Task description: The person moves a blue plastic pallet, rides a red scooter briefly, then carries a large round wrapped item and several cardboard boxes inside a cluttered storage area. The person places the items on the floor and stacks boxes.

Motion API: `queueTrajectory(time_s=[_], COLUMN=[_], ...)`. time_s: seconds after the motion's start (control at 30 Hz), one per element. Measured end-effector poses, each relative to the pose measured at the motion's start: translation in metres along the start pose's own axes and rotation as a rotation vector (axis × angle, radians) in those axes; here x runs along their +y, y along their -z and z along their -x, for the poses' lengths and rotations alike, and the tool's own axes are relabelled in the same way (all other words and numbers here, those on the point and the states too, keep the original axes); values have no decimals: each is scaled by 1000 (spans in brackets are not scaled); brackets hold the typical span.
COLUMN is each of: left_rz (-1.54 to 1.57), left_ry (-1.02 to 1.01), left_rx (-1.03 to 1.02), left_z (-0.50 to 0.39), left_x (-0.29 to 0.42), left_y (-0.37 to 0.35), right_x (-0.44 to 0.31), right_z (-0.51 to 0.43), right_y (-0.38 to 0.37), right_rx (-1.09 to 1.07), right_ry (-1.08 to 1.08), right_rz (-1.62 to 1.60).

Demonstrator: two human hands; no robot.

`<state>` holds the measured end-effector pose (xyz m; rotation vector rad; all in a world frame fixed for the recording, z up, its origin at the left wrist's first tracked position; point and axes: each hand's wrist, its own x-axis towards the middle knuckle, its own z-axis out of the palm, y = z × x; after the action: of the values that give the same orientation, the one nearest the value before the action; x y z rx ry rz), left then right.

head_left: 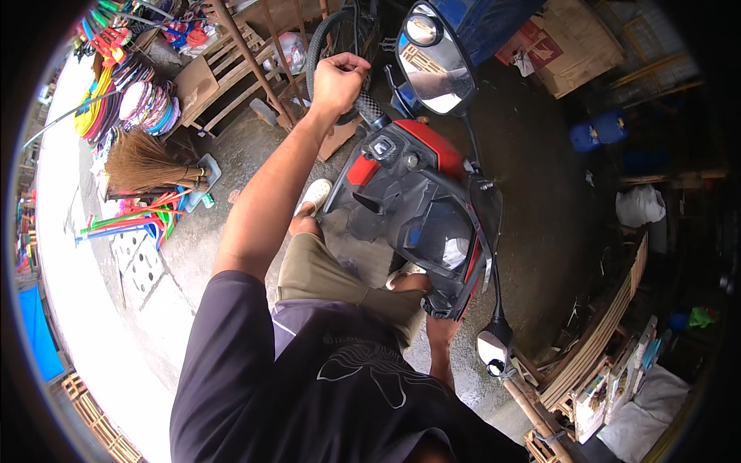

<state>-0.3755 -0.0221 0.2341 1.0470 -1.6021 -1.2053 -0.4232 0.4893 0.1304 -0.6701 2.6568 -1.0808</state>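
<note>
The handlebar of a red and black motor scooter [446,147] lies before me. My left hand [338,81] is curled over the outer end of the left handlebar grip [370,111]. Its fingers are bent in and nothing shows between them; whether the palm rests on the grip, I cannot tell. Past that grip stands a brake lever [396,87]. My right hand [444,328] is at the handlebar's other end, its fingers hidden by the scooter. A transparent instrument cover [440,234] shows glare. The larger mirror [437,61] stands near my left hand; the other mirror [492,350] is beyond my right.
Stick brooms [153,162], colourful plastic handles [142,220] and stacked round cloths [147,107] stand at left. A bicycle wheel [318,49] and wooden pallet [231,87] are ahead. At right are a cardboard box [570,43], blue containers [599,132] and wooden slats [602,330].
</note>
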Motion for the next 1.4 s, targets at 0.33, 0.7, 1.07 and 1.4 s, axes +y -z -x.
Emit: queueTrajectory(time_s=[0.33,0.7,1.07,1.4], left_rz=[-99,-43,84,130], left_ry=[-39,25,25,59], left_rx=[-12,117,124,165], left_z=[54,120,143,184], left_x=[-8,-17,-54,-82], left_y=[99,181,289,414], right_x=[-2,12,-21,-84], right_z=[78,142,233,349], right_y=[-37,-15,-28,-67], right_rx=[22,-290,-342,-169], right_ry=[66,-170,-290,-333], right_rz=[-15,-32,153,268])
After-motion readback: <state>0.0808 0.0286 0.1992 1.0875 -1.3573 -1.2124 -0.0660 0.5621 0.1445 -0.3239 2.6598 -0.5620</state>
